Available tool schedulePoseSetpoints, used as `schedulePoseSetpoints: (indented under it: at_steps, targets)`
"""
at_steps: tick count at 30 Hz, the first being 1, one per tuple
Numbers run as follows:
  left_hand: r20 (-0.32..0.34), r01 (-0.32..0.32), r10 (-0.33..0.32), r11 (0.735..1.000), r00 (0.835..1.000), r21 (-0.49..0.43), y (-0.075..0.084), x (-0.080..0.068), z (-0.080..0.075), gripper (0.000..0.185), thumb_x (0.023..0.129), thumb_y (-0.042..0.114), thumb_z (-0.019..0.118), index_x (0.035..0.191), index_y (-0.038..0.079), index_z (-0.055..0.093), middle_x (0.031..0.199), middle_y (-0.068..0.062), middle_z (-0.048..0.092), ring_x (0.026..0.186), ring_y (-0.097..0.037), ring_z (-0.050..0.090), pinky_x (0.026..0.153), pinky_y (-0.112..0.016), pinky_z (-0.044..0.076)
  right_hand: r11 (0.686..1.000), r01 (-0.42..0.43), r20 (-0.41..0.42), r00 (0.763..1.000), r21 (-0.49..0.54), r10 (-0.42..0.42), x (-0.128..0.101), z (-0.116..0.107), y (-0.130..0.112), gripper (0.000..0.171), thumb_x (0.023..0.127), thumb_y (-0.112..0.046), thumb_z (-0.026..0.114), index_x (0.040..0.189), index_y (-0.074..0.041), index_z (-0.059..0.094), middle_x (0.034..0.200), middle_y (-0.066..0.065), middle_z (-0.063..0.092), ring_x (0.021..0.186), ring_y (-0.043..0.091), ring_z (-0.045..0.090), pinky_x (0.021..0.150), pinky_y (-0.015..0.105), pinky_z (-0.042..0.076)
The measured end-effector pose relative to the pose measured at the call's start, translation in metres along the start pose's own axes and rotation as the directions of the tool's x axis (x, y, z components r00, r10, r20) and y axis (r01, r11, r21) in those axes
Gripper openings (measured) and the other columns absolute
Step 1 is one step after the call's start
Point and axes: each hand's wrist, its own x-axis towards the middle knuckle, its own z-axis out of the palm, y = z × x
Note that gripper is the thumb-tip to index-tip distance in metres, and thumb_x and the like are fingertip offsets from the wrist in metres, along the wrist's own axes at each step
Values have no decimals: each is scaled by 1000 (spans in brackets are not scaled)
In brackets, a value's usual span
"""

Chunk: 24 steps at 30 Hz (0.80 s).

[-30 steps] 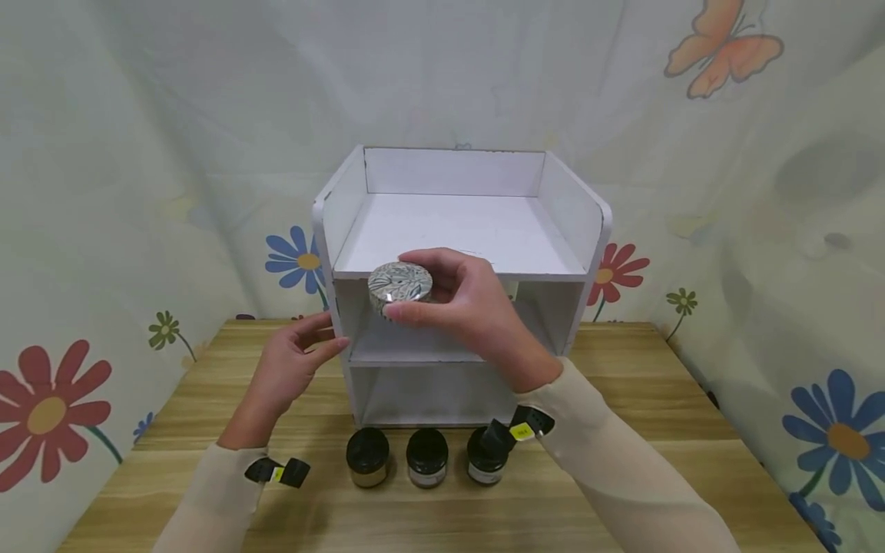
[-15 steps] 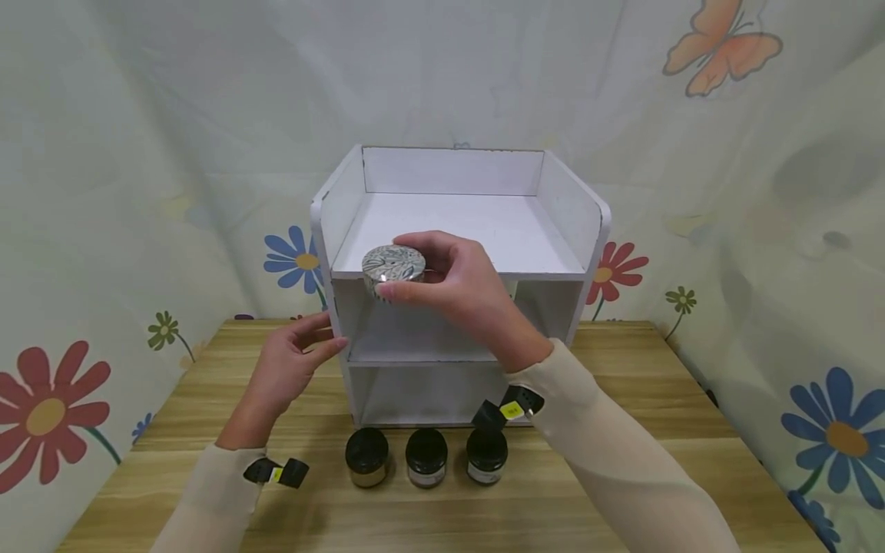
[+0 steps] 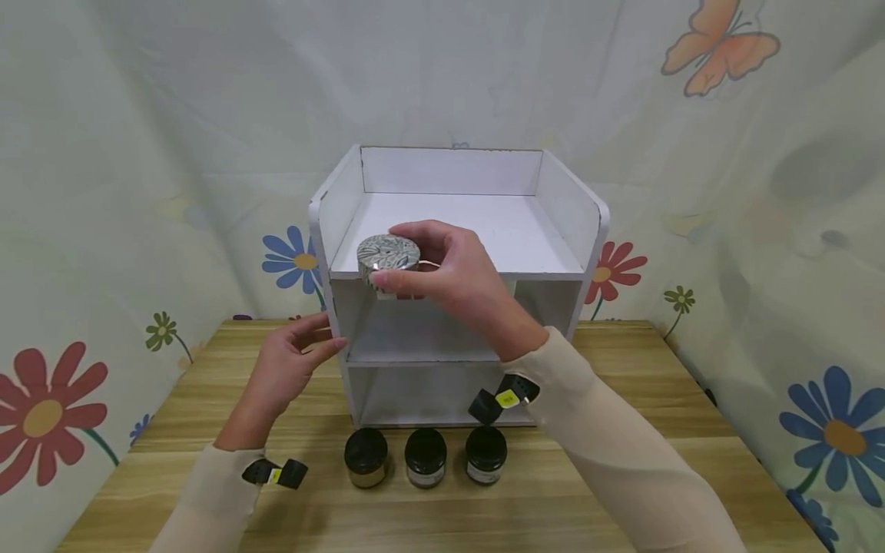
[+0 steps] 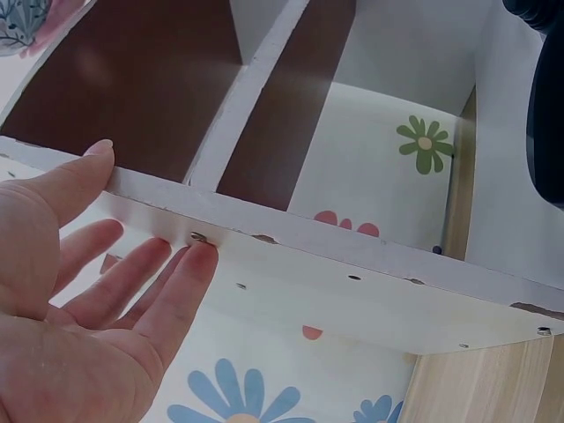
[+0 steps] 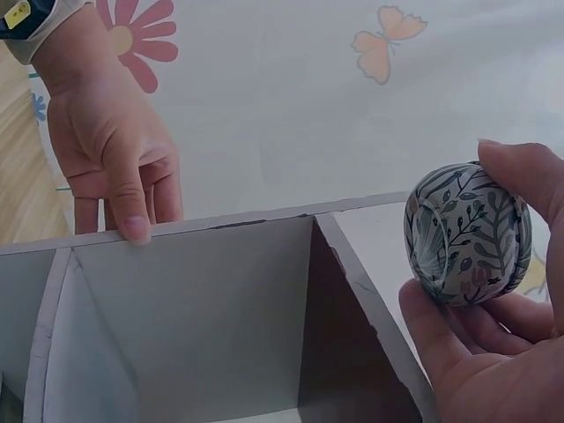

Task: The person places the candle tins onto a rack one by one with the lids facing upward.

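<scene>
A small round tin (image 3: 389, 255) with a grey-green leaf pattern is held between the thumb and fingers of my right hand (image 3: 459, 280). It is raised in front of the top board's front edge of a white shelf unit (image 3: 449, 361). In the right wrist view the tin (image 5: 467, 233) shows its leaf-and-berry print. My left hand (image 3: 290, 365) rests against the unit's left side panel. In the left wrist view, the thumb of that hand (image 4: 97, 291) lies at the panel's front edge, with fairly straight fingers touching the outer face.
Three black-lidded jars (image 3: 366, 457), (image 3: 425, 458), (image 3: 486, 455) stand in a row on the wooden table (image 3: 387, 522), just before the unit. The top board (image 3: 449, 230) has raised side and back walls. A flowered cloth (image 3: 173, 115) hangs behind and at the sides.
My right hand has moved up and slightly left with the tin, from before the middle compartment to the top board's front edge. The left hand and the jars have stayed put.
</scene>
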Motion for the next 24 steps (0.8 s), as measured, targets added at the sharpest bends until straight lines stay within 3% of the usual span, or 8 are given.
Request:
schedulePoseSetpoints:
  at_steps: [11,24]
  targets:
    - [4,18,-18,1000,1000,-4,1,0,-2,66,91,52,73,149,25,56,149,-8,57,136,-36,56,105,-59,52,996,2,13,1000,-90,-1,9,0,-6,57,83,-27,87,134,-13,63,109,6,74,81,28,74,67,40,62]
    - [13,27,-27,1000,1000,-10,2,1,-1,65,92,51,73,149,26,55,151,-7,56,137,-35,55,106,-59,51,997,-45,36,998,-68,48,19,-4,-10,61,84,-27,87,137,-12,60,111,7,74,80,29,78,62,37,63]
